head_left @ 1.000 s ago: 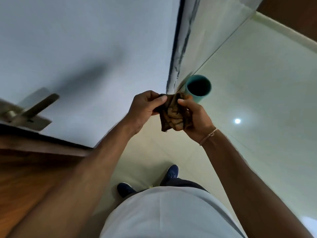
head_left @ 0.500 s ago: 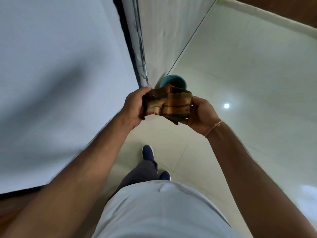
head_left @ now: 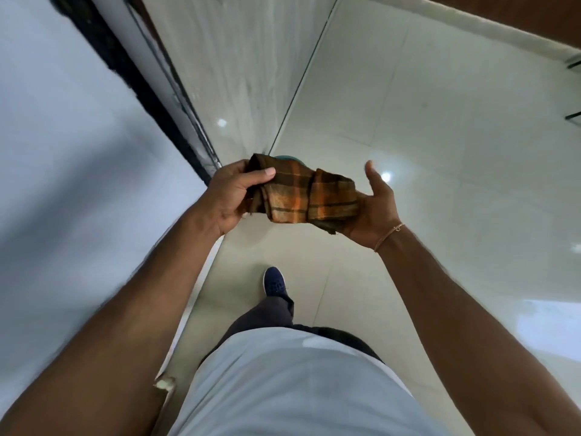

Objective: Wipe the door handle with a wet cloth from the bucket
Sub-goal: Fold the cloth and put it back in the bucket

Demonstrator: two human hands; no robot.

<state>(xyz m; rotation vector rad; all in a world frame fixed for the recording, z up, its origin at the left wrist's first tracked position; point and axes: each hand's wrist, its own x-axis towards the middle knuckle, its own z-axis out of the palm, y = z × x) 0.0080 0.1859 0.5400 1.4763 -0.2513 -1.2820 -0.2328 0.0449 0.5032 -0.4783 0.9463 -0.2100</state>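
Note:
An orange and brown checked cloth [head_left: 309, 195] is stretched between my two hands at mid-frame. My left hand [head_left: 229, 196] pinches its left end with thumb over the fabric. My right hand [head_left: 374, 209] cups the right end from below, thumb raised and spread. Just behind the cloth, a sliver of the teal bucket [head_left: 287, 158] shows on the floor; most of it is hidden. The door handle is out of view.
A white door [head_left: 69, 152] fills the left side, with a dark frame edge [head_left: 132, 86] beside it. Glossy pale floor tiles [head_left: 440, 152] spread to the right. My blue shoe [head_left: 274, 282] steps forward below the cloth. A brown skirting [head_left: 518, 17] runs along the top right.
The view has swung right, away from the door handle, which has left the frame. The cloth has been unfolded wider between my hands, and the bucket is now mostly hidden behind it.

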